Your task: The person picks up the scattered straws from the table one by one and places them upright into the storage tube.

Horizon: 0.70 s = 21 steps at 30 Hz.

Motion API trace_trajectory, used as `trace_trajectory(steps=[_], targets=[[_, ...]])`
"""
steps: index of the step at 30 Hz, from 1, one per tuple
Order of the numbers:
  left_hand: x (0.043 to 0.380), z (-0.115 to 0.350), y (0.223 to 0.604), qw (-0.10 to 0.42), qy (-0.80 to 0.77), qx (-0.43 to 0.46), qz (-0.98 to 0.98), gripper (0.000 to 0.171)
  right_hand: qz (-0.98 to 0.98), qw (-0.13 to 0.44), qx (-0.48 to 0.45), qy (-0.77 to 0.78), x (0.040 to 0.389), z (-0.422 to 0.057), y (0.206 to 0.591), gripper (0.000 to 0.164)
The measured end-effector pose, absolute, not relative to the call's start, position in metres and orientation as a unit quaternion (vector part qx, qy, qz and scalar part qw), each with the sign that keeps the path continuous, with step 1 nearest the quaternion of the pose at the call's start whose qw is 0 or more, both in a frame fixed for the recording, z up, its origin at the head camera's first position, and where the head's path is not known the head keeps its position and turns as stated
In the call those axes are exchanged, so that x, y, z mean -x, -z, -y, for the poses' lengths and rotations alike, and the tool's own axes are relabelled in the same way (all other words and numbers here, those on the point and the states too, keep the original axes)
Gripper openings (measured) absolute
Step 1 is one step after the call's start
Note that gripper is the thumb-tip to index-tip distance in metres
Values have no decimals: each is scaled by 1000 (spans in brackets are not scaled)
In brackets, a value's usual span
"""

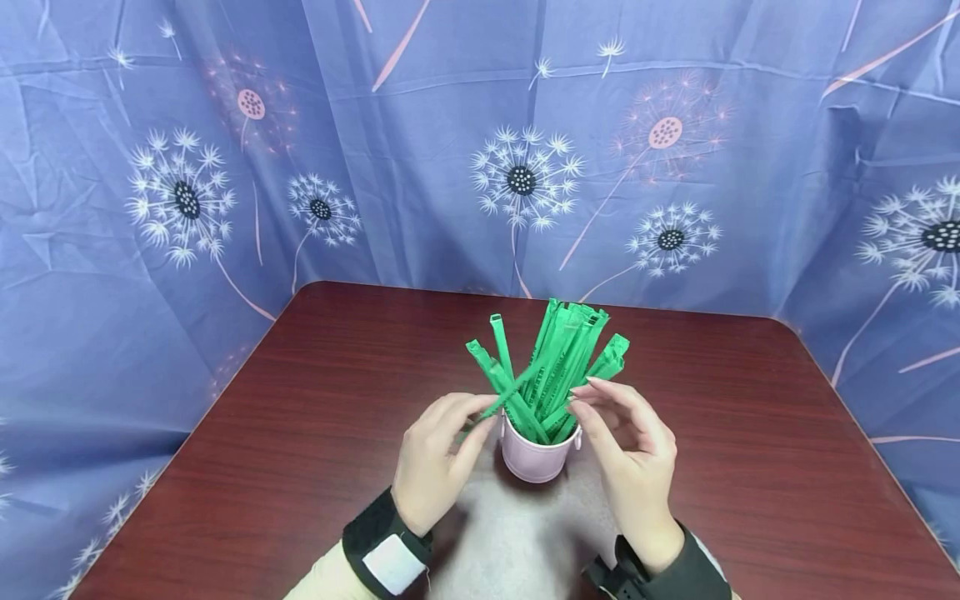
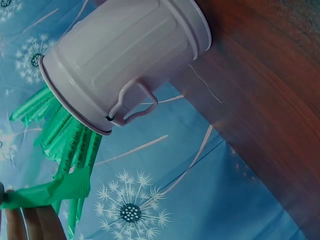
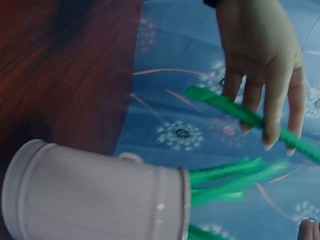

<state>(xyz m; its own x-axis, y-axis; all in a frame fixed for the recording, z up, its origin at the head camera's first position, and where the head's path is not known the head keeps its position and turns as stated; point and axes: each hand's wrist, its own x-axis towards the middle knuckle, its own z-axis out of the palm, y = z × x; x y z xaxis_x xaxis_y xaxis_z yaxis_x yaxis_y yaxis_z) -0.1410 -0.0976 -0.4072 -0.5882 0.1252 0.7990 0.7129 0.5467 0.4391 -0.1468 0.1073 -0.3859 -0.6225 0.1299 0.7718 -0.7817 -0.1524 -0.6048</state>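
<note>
A small pale pink bucket (image 1: 534, 461) with little side handles stands upright on the table, packed with slim green wrapped sticks (image 1: 558, 358) bearing dark print. My left hand (image 1: 438, 458) is at the bucket's left side and pinches one green wrapped stick (image 1: 512, 392), which slants across the front of the bunch. The right wrist view shows this stick (image 3: 225, 106) under the left fingers, outside the bucket. On the other side, my right hand (image 1: 637, 450) has its thumb and fingers bent loosely near the rim and the sticks, with no stick visible between them.
The dark red wooden table (image 1: 337, 358) runs back to a blue curtain (image 1: 435, 167) with dandelion prints, which hangs behind it and along both sides. A pale patch (image 1: 510, 542) lies on the table in front of the bucket. Black bands (image 1: 386, 546) wrap both wrists.
</note>
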Motion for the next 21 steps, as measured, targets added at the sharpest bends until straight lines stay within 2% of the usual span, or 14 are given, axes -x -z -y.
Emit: trace_trajectory(steps=[5, 11, 21], targets=[[140, 96, 407, 364, 362, 313, 799, 32, 538, 321, -328, -707, 140, -103, 379, 34], [140, 95, 408, 345, 334, 341, 808, 31, 522, 343, -294, -723, 135, -102, 373, 27], [139, 93, 408, 329, 334, 354, 810, 28, 507, 357, -278, -733, 135, -104, 373, 26]])
